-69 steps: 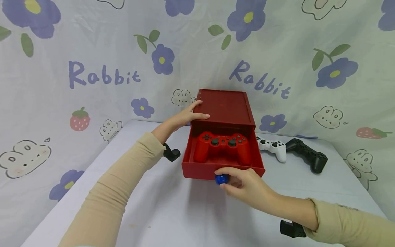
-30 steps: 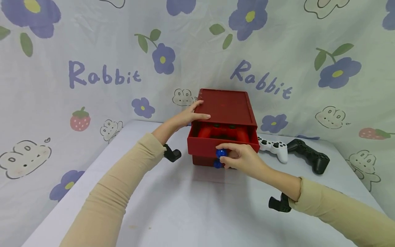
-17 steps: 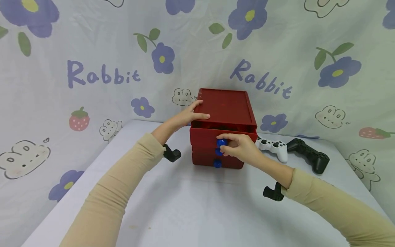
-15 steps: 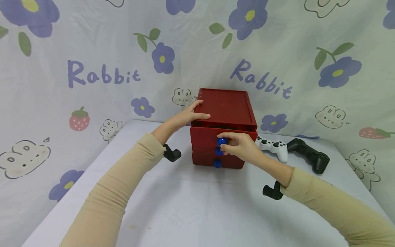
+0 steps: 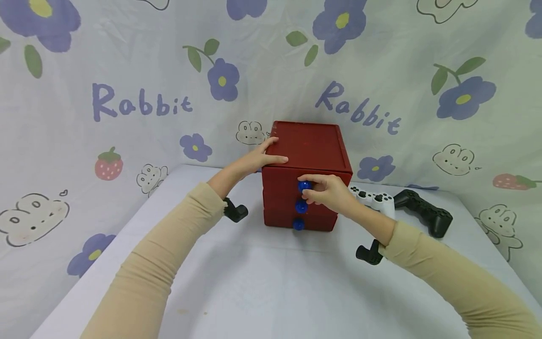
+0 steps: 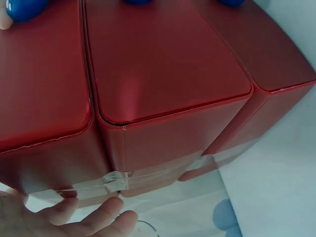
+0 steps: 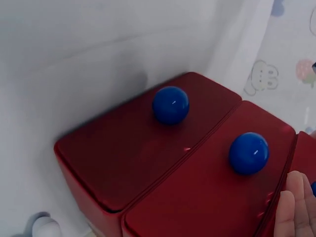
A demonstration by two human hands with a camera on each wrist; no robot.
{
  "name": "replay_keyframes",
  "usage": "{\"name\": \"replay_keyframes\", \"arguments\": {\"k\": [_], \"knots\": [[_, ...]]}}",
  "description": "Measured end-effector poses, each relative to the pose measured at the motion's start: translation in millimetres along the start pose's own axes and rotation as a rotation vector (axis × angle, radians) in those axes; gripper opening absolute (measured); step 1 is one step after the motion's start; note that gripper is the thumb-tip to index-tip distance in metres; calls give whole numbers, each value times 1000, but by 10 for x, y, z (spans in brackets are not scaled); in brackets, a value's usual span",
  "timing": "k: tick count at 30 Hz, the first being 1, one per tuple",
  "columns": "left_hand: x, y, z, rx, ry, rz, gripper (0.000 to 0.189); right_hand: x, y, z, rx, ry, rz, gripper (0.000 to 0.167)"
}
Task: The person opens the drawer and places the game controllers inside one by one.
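A red drawer box [image 5: 311, 146] with three drawers stands on the white table, every drawer flush with its front. My right hand [image 5: 328, 192] pinches the round blue knob [image 5: 304, 186] of the top drawer between thumb and index finger. Below it, the middle knob [image 5: 301, 206] and bottom knob [image 5: 298, 224] are free. My left hand [image 5: 258, 157] rests on the top left edge of the box, its fingers spread fairly straight. In the left wrist view, the fingers [image 6: 101, 217] lie along the box's side by a strip of clear tape. The drawers' insides are hidden.
To the right of the box lie a white game controller [image 5: 377, 200], partly behind my right arm, and a black game controller [image 5: 423, 212]. A printed cloth [image 5: 271, 66] hangs behind the table [image 5: 254, 282].
The top drawer, which held a red game controller, has slid from well out to fully in. My right hand moved back and up with its knob; my left hand stayed put.
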State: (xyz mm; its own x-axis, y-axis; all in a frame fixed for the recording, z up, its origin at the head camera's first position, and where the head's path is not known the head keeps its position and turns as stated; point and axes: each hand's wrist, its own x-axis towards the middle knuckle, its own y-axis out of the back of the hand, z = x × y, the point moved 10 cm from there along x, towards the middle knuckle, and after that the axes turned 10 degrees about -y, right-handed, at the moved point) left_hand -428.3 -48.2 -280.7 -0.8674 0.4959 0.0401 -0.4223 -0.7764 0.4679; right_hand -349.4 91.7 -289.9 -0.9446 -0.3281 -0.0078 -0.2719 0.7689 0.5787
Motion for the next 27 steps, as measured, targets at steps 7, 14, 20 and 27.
{"name": "replay_keyframes", "arguments": {"k": [7, 14, 20, 27], "knots": [[7, -2, -15, -23, 6, 3, 79, 54, 14, 9, 20, 14, -29, 37], [2, -8, 1, -28, 3, 3, 79, 75, 17, 34, 17, 17, -59, 38], [2, -14, 3, -29, 4, -2, 79, 35, 5, 85, 12, 21, -41, 40], [7, -5, -4, -35, 3, 0, 79, -116, 16, 107, 94, 100, 25, 32]]}}
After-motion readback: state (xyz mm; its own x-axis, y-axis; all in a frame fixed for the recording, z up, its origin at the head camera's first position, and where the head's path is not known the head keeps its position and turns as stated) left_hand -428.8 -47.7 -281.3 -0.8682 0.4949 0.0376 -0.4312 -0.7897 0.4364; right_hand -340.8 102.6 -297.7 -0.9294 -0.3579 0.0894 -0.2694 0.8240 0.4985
